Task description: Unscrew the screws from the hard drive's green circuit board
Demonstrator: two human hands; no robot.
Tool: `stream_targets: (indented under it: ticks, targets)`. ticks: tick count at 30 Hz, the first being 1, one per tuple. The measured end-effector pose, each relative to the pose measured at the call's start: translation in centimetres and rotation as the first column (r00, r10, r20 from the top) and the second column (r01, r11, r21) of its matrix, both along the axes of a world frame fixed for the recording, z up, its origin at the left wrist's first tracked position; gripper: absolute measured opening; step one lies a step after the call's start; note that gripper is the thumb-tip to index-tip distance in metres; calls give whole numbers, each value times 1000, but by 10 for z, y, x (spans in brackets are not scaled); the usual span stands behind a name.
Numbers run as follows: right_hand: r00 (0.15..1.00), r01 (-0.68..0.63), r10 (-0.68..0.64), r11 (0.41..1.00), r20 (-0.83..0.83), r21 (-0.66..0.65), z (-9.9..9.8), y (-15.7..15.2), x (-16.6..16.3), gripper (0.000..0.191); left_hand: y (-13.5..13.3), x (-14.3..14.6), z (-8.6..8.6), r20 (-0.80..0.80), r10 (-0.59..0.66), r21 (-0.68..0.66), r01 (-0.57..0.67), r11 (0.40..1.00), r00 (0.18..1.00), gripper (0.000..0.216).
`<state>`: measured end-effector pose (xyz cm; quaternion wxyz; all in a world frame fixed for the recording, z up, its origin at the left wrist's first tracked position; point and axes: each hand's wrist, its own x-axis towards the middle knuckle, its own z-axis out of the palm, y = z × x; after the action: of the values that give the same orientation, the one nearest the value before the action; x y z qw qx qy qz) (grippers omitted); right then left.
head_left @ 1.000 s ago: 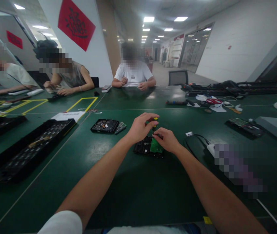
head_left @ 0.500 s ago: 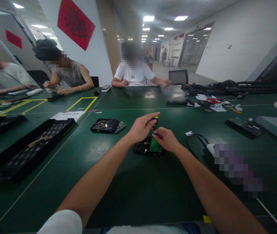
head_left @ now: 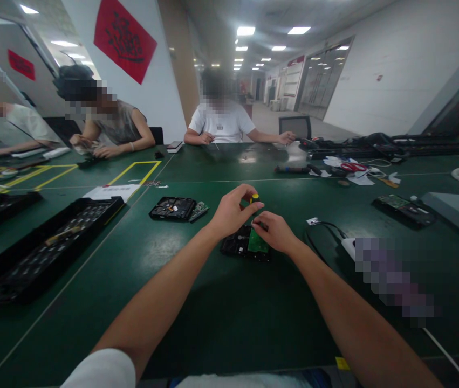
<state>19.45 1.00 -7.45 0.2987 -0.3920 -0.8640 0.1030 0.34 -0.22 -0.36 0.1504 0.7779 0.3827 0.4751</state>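
In the head view, an office-like room with ceiling lights is seen beyond a long green table; a red poster is fixed to a pillar at the left, and the far side of the table is occupied by a person in a white T-shirt and, farther left, a person in a sleeveless top; on the near side, a black drive-like unit is laid flat between the forearms, with a green circuit board set on its right part; above it a yellow-and-black screwdriver is held upright by its handle in the fingers of the left hand; the fingertips of the right hand are brought together just beside the board, low by the tool, though whether the shaft is pinched there cannot be told; to the left an opened black case is placed, with a small loose board against it; a long black tray is set farther left; at the right, another black unit is seen near a grey box.
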Motion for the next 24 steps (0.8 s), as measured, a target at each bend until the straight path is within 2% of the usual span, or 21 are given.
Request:
stream_targets:
  ticks: [7, 11, 15, 18, 21, 24]
  targets:
    - [998, 66, -65, 997, -25, 44, -6, 1, -3, 16, 1, 0, -1, 1, -28, -40, 28, 999, 1000, 28]
    - [998, 48, -46, 997, -33, 58, -8, 3, -5, 14, 1, -1, 1, -49, -40, -34, 39, 999, 998, 26]
    - [1000, -6, 7, 999, -21, 49, -6, 3, -4, 15, 1, -1, 1, 32, -160, -146, 163, 976, 987, 33]
    - [1000, -30, 30, 999, -5, 34, -4, 3, -3, 17, 2, -1, -1, 172, -279, -250, 316, 915, 945, 40]
    - [1000, -29, 29, 999, -3, 23, -4, 2, -2, 17, 4, -1, -3, 282, -358, -277, 433, 858, 890, 44]
    - [1000, -22, 22, 1000, -10, 19, -3, 2, -3, 17, 4, -1, -2, 307, -387, -270, 470, 840, 869, 45]
